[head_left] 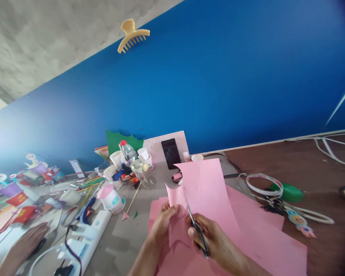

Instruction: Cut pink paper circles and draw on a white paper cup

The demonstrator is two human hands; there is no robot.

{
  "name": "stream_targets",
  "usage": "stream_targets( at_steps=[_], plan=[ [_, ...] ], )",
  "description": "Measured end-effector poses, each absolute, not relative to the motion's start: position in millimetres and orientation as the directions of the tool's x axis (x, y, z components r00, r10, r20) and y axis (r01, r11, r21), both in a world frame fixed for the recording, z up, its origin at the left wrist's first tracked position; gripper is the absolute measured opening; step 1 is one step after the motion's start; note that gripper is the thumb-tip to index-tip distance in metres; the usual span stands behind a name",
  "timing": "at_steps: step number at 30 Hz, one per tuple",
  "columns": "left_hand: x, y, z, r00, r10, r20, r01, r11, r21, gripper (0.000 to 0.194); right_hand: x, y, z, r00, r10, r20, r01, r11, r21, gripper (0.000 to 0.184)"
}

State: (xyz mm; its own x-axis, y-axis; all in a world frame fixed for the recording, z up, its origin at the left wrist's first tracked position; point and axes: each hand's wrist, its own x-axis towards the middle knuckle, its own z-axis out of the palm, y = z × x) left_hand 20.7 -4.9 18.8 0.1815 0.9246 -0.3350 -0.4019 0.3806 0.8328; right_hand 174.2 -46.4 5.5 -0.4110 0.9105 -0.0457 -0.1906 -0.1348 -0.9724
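Observation:
My left hand pinches the left part of a pink paper sheet, thumb on top. In my right hand is a pair of scissors with dark handles, its blades pointing up and away at a cut in the sheet. The sheet's upper left edge has curved, scooped cut-outs. Beneath both hands lie more pink paper sheets, spread over the table. Small pink and green paper scraps rest left of my left hand.
A white power strip with plugs and a decorated paper cup stand to the left. Behind are a glass jar, a plastic bottle and a phone. Cables lie right. Another person's hand is at far left.

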Motion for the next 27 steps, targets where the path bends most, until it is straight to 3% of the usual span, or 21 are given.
stream_targets(
  at_steps=[27],
  plan=[
    [22.3,-8.8,20.2,0.127,0.903,-0.410,-0.438,0.422,0.794,0.025,169.7,-48.2,-9.6,-0.385,0.923,0.010,-0.145,-0.049,-0.988,0.040]
  ],
)
